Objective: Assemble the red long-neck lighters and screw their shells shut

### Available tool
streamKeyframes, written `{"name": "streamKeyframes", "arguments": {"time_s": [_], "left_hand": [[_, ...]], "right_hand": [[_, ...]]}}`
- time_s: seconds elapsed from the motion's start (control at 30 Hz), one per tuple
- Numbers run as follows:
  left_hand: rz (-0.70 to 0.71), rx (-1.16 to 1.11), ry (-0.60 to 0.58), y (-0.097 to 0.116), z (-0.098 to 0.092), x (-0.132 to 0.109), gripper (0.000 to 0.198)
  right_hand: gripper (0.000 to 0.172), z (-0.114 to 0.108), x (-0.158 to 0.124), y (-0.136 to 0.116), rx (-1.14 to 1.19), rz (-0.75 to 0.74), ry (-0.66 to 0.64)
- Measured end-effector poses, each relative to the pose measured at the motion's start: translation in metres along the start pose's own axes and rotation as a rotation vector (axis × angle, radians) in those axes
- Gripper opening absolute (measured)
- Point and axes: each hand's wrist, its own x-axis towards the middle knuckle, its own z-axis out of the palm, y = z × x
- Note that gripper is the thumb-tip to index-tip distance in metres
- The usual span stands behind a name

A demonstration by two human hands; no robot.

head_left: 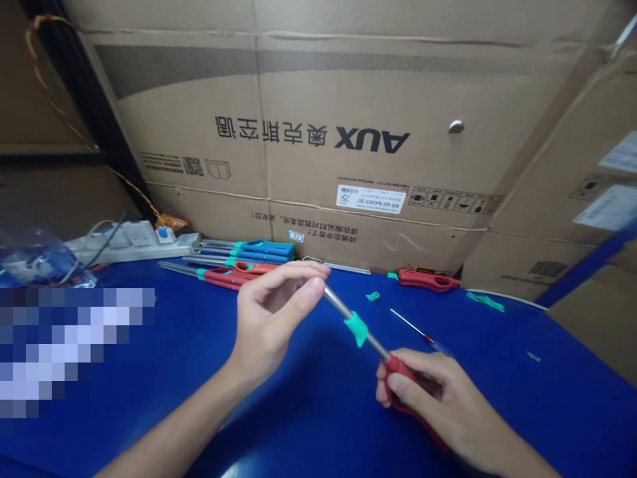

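A long-nosed lighter (339, 304) with a red handle and a metal tube is held slanting between my hands above the blue tabletop. My right hand (442, 392) is wrapped round the red handle at the lower right. At the upper left end of the tube, the thumb and fingers of my left hand (269, 318) pinch the tip, which they hide. Around the middle of the tube sits a green sleeve (357, 328), its lower edge flaring out. Part of the handle is covered by my right fingers.
Blue lighters (263, 249) and red lighters (219, 277) lie stacked at the back. Another red lighter (428, 280), a thin screwdriver (411, 325), a green piece (373, 296) and green strips (485, 302) lie to the right. A power strip (144, 251) stands before the cardboard wall (308, 86).
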Motion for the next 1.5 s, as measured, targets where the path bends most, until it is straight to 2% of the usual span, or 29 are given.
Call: {"name": "streamKeyframes", "arguments": {"time_s": [0.13, 0.27, 0.43, 0.57, 0.67, 0.8, 1.03, 1.37, 1.5], "left_hand": [[0.031, 0.025, 0.006, 0.000, 0.003, 0.001, 0.011], [-0.009, 0.018, 0.005, 0.000, 0.000, 0.001, 0.007], [-0.119, -0.062, -0.123, -0.004, -0.001, -0.007, 0.038], [-0.228, 0.006, -0.217, -0.005, 0.011, -0.017, 0.025], [-0.236, -0.012, -0.226, -0.004, 0.018, -0.022, 0.014], [-0.232, -0.027, -0.239, -0.001, 0.021, -0.023, 0.008], [-0.202, 0.010, -0.321, 0.000, 0.024, -0.028, 0.010], [-0.222, 0.077, -0.306, -0.002, 0.028, -0.039, 0.012], [-0.190, 0.089, -0.356, -0.005, 0.030, -0.041, 0.010]], "right_hand": [[0.039, 0.000, 0.000, 0.000, 0.004, 0.004, 0.003], [0.040, 0.000, 0.001, 0.001, 0.000, -0.003, 0.005], [0.040, 0.000, 0.002, 0.001, 0.018, -0.006, 0.004], [0.040, 0.001, 0.002, -0.001, 0.025, -0.031, 0.018], [0.040, 0.001, 0.000, -0.004, 0.012, -0.047, 0.007], [0.041, 0.001, -0.002, -0.006, 0.017, -0.059, -0.020], [0.043, 0.000, -0.004, -0.005, 0.134, -0.107, -0.109], [0.049, 0.001, -0.003, -0.005, 0.232, -0.081, -0.158], [0.049, 0.002, -0.005, -0.004, 0.235, -0.074, -0.174]]}}
